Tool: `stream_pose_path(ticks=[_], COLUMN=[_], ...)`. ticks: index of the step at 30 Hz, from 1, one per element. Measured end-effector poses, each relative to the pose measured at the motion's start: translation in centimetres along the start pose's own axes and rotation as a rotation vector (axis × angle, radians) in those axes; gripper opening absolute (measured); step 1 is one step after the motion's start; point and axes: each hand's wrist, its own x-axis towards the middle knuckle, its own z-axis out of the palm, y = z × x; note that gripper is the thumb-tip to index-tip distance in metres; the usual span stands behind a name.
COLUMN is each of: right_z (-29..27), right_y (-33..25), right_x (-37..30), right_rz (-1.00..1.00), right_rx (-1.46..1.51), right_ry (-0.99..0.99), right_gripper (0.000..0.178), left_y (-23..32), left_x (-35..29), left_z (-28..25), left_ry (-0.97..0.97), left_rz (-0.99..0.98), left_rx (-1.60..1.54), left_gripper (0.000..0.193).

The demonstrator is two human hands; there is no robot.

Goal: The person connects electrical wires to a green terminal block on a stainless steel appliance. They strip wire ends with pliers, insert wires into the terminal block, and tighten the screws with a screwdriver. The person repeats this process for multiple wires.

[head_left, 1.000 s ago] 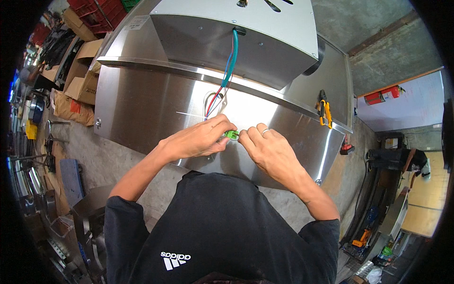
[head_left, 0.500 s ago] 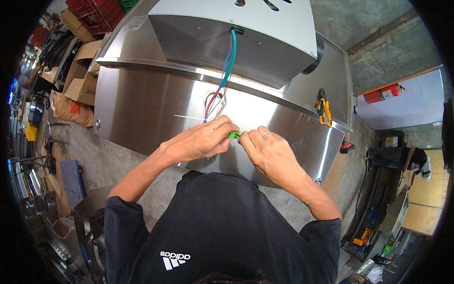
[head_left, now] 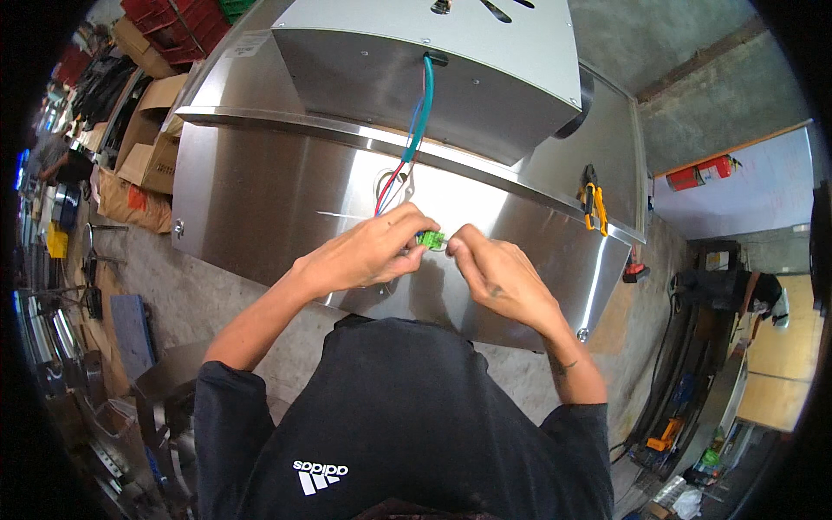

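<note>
A small green terminal connector (head_left: 432,240) is pinched in the fingertips of my left hand (head_left: 368,249). Just to its right, my right hand (head_left: 500,270) is closed in a pinch, with a thin greyish bit between it and the connector that I cannot make out. Red and blue wires (head_left: 386,194) run down from a teal cable sleeve (head_left: 419,121) to behind my left hand. The sleeve comes out of the underside of a metal box (head_left: 416,91). A thin white strip (head_left: 340,214) lies on the steel panel (head_left: 251,186), left of the wires.
Yellow-handled pliers (head_left: 594,201) rest at the panel's right edge. Cardboard boxes (head_left: 149,139) and red crates (head_left: 178,30) stand at the left. A red fire extinguisher (head_left: 700,173) is at the right, near a white board (head_left: 754,195). Another person (head_left: 74,165) shows at the far left.
My right hand has turned and drawn slightly away from the connector, so more of the green shows. My left hand has shifted only slightly. A person has appeared at the far left.
</note>
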Motion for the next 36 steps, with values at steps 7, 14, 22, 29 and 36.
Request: stream_pose_path(ticks=[7,14,22,29,36], right_z=[4.2,5.3,5.5,5.0,6.0], right_y=[1.9,2.8,2.6,2.9,3.1], right_x=[1.4,1.4,1.1,1.1,1.0], right_rz=[0.047,0.171,0.086,0.089,0.125], right_rx=[0.610,0.833,0.869,0.748,0.878], right_ry=[0.122,0.033,0.074,0.015,0.060], right_gripper=[0.041,0.040,0.036,0.036,0.032], left_y=[0.0,0.4,1.1,0.8,-0.3], left_x=[-0.3,-1.0,-0.6,-1.0,-1.5], left_z=[-1.8,-3.0,-3.5,-3.3,-2.7], left_ry=[0.073,0.115,0.037,-0.004,0.009], left_rz=[0.022,-0.149,-0.160,-0.155,-0.142], left_rx=[-0.132,-0.211,-0.185,-0.123,-0.119], left_gripper=[0.043,0.042,0.037,0.028,0.036])
